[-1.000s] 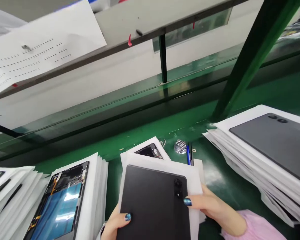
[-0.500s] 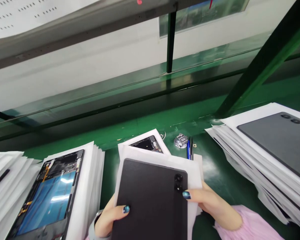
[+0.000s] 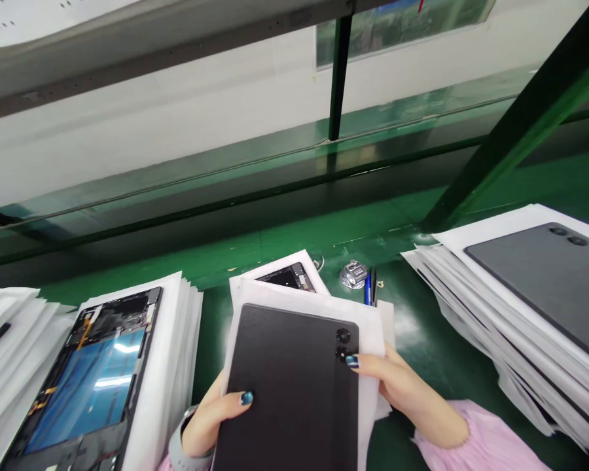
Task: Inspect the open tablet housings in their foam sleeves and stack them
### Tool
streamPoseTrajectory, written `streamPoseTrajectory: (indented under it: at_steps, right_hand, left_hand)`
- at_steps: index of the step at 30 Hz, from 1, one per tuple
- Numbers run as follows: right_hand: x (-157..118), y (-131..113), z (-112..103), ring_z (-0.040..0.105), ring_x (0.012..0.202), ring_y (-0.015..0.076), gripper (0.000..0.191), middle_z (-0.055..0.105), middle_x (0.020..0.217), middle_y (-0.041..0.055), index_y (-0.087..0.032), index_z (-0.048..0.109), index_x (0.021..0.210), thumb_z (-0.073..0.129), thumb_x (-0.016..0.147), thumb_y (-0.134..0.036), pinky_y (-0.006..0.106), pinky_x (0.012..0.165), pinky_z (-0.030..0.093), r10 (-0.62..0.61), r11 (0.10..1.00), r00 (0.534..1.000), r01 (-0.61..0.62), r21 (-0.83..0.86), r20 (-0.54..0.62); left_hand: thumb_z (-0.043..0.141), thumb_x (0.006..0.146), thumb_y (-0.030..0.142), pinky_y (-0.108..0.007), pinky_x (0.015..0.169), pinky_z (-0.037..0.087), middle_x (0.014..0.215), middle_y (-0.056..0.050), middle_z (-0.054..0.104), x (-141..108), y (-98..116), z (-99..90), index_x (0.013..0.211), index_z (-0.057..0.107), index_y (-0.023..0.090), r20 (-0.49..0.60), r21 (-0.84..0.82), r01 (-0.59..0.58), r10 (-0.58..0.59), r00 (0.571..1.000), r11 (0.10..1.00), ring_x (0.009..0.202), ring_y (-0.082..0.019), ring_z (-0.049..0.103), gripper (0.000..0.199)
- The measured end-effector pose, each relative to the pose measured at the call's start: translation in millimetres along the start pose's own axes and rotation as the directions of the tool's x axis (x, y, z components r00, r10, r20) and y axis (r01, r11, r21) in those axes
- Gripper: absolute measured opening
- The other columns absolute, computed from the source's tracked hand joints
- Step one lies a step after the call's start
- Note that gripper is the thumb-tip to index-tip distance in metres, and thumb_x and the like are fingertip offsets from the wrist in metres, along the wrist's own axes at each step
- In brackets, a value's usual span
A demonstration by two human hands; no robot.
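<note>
Well, the dark grey tablet (image 3: 287, 392), backed by its white foam sheet (image 3: 373, 333), sits slightly higher in the head view than a second ago. The fingertip (image 3: 352, 361) of the right hand (image 3: 402, 386) has slid inward, and now lies just beside the lower of the two camera lenses (image 3: 342, 354). Both grips are closed on the tablet and sheet: the left hand (image 3: 209, 418) holds the lower left edge, with its thumb across the back, and the right hand holds the right edge. Below them is the green table (image 3: 422, 340). An opened tablet (image 3: 88, 373) tops a stack on the left, and another opened tablet (image 3: 287, 278) lies just behind. A grey-backed tablet (image 3: 535, 288) tops a stack on the right.
</note>
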State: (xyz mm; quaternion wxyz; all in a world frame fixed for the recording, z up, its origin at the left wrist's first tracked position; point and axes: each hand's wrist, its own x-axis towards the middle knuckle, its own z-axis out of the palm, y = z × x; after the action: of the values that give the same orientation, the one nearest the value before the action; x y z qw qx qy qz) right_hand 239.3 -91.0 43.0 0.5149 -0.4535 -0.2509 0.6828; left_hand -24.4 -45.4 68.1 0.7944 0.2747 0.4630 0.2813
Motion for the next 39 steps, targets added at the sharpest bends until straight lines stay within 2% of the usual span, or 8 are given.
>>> streamPoseTrajectory:
  at_steps: [6,10,15,19,24,32,36,39]
  right_hand:
    - [2.1,0.6,0.6,0.053,0.122,0.0433,0.04,0.076,0.105,0.0118,-0.019,0.079,0.079,0.082,0.06,-0.054,0.055,0.106,0.037,0.046,0.998,0.985,-0.05,-0.022,-0.164]
    - [2.6,1.0,0.8,0.053,0.125,0.0394,0.045,0.075,0.11,0.0099,-0.021,0.078,0.075,0.08,0.061,-0.064,0.049,0.111,0.033,0.013,1.0,0.993,-0.012,0.012,-0.117]
    - [3.2,2.4,0.5,0.06,0.116,0.0384,0.045,0.076,0.106,0.0103,-0.02,0.079,0.079,0.078,0.066,-0.063,0.049,0.107,0.038,-0.016,0.998,0.998,0.02,0.063,-0.067]
    - [1.7,0.1,2.0,0.062,0.114,0.038,0.047,0.078,0.096,0.0097,-0.02,0.078,0.094,0.083,0.062,-0.054,0.05,0.105,0.041,-0.029,1.0,0.999,0.03,0.01,-0.04]
    - [-1.7,-7.2,8.1,0.063,0.113,0.036,0.047,0.077,0.1,0.0082,-0.022,0.075,0.108,0.08,0.068,-0.047,0.049,0.103,0.044,-0.058,0.998,0.998,0.058,-0.021,0.016]
    - [1.6,1.8,-2.8,0.051,0.127,0.0433,0.041,0.075,0.111,0.0102,-0.019,0.079,0.079,0.081,0.064,-0.058,0.055,0.114,0.027,0.018,0.998,0.987,-0.028,-0.062,-0.16]
    - [0.7,-3.5,3.9,0.053,0.126,0.0389,0.046,0.077,0.102,0.0097,-0.02,0.08,0.086,0.078,0.068,-0.063,0.052,0.114,0.028,-0.054,0.996,0.993,0.047,-0.075,-0.103]
    - [-1.3,-8.9,11.9,0.054,0.125,0.0355,0.052,0.078,0.095,0.0085,-0.021,0.078,0.098,0.078,0.068,-0.064,0.048,0.113,0.032,-0.089,0.991,0.995,0.083,-0.108,-0.053]
  left_hand:
    - [0.086,0.054,0.029,-0.041,0.077,0.057,0.095,-0.013,0.078,3.4,1.2,1.3,0.101,0.077,0.015,-0.011,-0.014,0.001,-0.001,1.0,1.0,0.091,-0.038,0.072,0.05]
    - [0.085,0.054,0.028,-0.04,0.078,0.056,0.094,-0.012,0.078,2.3,2.4,1.9,0.1,0.076,0.015,-0.053,-0.011,-0.009,0.009,0.999,1.0,0.092,-0.037,0.072,0.049]
    - [0.084,0.055,0.029,-0.04,0.075,0.057,0.093,-0.013,0.078,2.6,2.4,1.8,0.102,0.076,0.015,-0.032,-0.006,-0.004,0.004,0.999,1.0,0.091,-0.038,0.072,0.049]
    - [0.084,0.056,0.03,-0.042,0.079,0.056,0.096,-0.014,0.078,5.8,-0.6,-2.9,0.11,0.073,0.014,-0.007,-0.007,-0.008,0.008,1.0,1.0,0.096,-0.039,0.07,0.057]
    - [0.084,0.059,0.028,-0.039,0.084,0.055,0.096,-0.013,0.078,9.5,-4.3,-7.5,0.122,0.067,0.014,0.024,-0.012,-0.018,0.018,1.0,1.0,0.1,-0.037,0.069,0.067]
    - [0.083,0.059,0.03,-0.04,0.081,0.055,0.1,-0.013,0.078,6.9,-1.8,-5.0,0.116,0.071,0.015,0.028,0.03,-0.025,0.024,0.999,0.999,0.097,-0.037,0.07,0.06]
    - [0.084,0.059,0.029,-0.039,0.076,0.055,0.092,-0.011,0.078,8.2,-2.6,-6.2,0.101,0.076,0.015,0.041,0.029,-0.025,0.024,0.999,0.999,0.088,-0.035,0.072,0.045]
    - [0.085,0.059,0.028,-0.038,0.076,0.054,0.088,-0.009,0.078,9.0,-3.5,-7.0,0.1,0.076,0.017,0.058,0.015,-0.021,0.02,0.998,1.0,0.087,-0.034,0.072,0.043]
